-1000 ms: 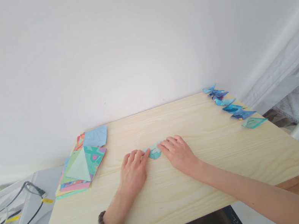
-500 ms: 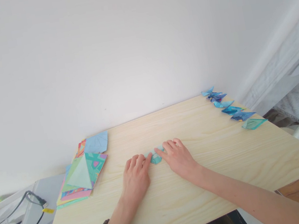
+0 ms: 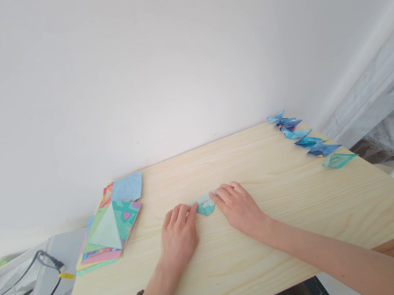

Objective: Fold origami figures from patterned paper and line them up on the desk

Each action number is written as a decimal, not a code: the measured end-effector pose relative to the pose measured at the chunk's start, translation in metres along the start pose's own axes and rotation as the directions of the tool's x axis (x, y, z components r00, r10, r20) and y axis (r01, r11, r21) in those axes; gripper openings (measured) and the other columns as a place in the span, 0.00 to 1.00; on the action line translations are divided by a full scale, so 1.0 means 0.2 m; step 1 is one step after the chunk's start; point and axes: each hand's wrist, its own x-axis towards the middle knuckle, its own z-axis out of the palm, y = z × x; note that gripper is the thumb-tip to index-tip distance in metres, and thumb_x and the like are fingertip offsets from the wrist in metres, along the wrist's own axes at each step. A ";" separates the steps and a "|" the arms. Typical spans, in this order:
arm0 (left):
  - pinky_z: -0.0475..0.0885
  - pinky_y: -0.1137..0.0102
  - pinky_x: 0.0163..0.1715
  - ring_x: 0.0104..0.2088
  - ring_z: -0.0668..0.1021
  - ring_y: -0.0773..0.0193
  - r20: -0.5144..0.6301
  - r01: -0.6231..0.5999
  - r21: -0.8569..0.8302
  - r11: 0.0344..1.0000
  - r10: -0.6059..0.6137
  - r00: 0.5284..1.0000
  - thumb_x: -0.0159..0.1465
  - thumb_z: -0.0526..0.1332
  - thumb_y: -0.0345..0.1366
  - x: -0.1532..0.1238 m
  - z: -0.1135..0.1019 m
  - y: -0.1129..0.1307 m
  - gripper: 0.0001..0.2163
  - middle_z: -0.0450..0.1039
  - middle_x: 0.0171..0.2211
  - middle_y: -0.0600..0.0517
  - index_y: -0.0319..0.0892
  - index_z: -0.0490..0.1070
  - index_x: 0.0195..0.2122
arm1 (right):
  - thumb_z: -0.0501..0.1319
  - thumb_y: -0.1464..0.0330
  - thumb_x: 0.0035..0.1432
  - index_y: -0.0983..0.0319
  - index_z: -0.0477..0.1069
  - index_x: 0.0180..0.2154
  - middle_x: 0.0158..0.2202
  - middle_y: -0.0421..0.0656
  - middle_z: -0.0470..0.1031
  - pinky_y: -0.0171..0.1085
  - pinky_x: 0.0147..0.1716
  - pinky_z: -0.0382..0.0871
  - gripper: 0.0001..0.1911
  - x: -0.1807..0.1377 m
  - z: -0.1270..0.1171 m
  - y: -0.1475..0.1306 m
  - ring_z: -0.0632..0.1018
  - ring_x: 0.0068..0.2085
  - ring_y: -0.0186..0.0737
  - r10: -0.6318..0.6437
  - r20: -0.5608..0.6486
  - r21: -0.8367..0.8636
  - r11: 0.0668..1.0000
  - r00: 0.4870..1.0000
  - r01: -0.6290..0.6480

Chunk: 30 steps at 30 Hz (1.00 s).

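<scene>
A small folded teal paper piece (image 3: 205, 204) lies flat near the middle of a light wooden table (image 3: 261, 253). My left hand (image 3: 177, 235) rests palm down on the table, fingers stretched out, its fingertips touching the paper's left end. My right hand (image 3: 238, 207) lies flat too, fingers pressing the paper's right end. Neither hand lifts the paper. A bead bracelet sits on my left wrist.
A stack of coloured paper sheets (image 3: 110, 226) lies at the table's left edge. Several folded blue paper shapes (image 3: 308, 140) line the far right edge. A grey surface with black cables (image 3: 28, 294) is to the left. A white wall stands behind.
Both hands stay on the teal paper; the right fingers shifted slightly along it. The view moved a little.
</scene>
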 end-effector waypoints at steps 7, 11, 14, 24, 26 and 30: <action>0.67 0.60 0.40 0.44 0.71 0.54 -0.028 0.016 0.023 1.000 -0.015 0.999 0.54 0.52 0.21 -0.02 0.00 0.00 0.22 0.69 0.41 0.44 0.40 0.63 0.51 | 0.49 0.79 0.58 0.67 0.66 0.46 0.36 0.49 0.68 0.43 0.42 0.59 0.15 0.00 0.02 0.00 0.68 0.41 0.45 0.030 -0.010 0.010 1.000 1.000 -0.030; 0.67 0.62 0.39 0.43 0.71 0.55 -0.056 0.034 0.021 0.999 -0.032 0.998 0.56 0.52 0.22 -0.02 0.00 0.00 0.21 0.69 0.40 0.45 0.41 0.64 0.51 | 0.48 0.79 0.59 0.66 0.66 0.46 0.36 0.49 0.68 0.43 0.42 0.59 0.15 -0.01 0.03 0.00 0.68 0.41 0.44 0.049 -0.036 0.025 0.999 0.998 -0.048; 0.67 0.62 0.39 0.42 0.71 0.56 -0.040 0.041 0.019 0.999 -0.040 0.998 0.57 0.51 0.21 -0.01 0.00 0.01 0.21 0.69 0.39 0.45 0.42 0.64 0.51 | 0.49 0.79 0.58 0.66 0.66 0.47 0.36 0.49 0.68 0.43 0.42 0.59 0.16 -0.01 0.03 0.00 0.68 0.41 0.44 0.055 -0.040 0.028 0.998 0.998 -0.054; 0.66 0.62 0.38 0.41 0.70 0.56 0.071 0.050 0.048 0.998 -0.053 0.996 0.57 0.50 0.22 0.03 -0.03 0.04 0.23 0.68 0.38 0.46 0.45 0.64 0.53 | 0.52 0.77 0.58 0.62 0.66 0.49 0.35 0.49 0.67 0.44 0.42 0.59 0.18 0.00 0.02 -0.02 0.67 0.40 0.45 0.032 -0.012 -0.001 0.999 0.999 -0.032; 0.66 0.62 0.38 0.41 0.70 0.56 0.063 0.049 0.044 0.998 -0.052 0.997 0.57 0.50 0.22 0.03 -0.03 0.03 0.22 0.68 0.38 0.46 0.44 0.64 0.53 | 0.51 0.77 0.58 0.64 0.67 0.48 0.36 0.49 0.68 0.43 0.42 0.60 0.16 0.00 0.02 -0.02 0.67 0.41 0.45 0.025 -0.012 -0.003 1.000 1.000 -0.025; 0.66 0.62 0.38 0.42 0.70 0.56 0.021 0.036 0.039 0.999 -0.037 0.999 0.57 0.50 0.21 0.02 -0.01 0.02 0.22 0.68 0.38 0.46 0.42 0.63 0.52 | 0.50 0.78 0.59 0.66 0.67 0.46 0.36 0.49 0.68 0.43 0.42 0.61 0.15 0.00 0.02 -0.01 0.68 0.41 0.45 0.040 -0.021 -0.001 0.999 0.999 -0.040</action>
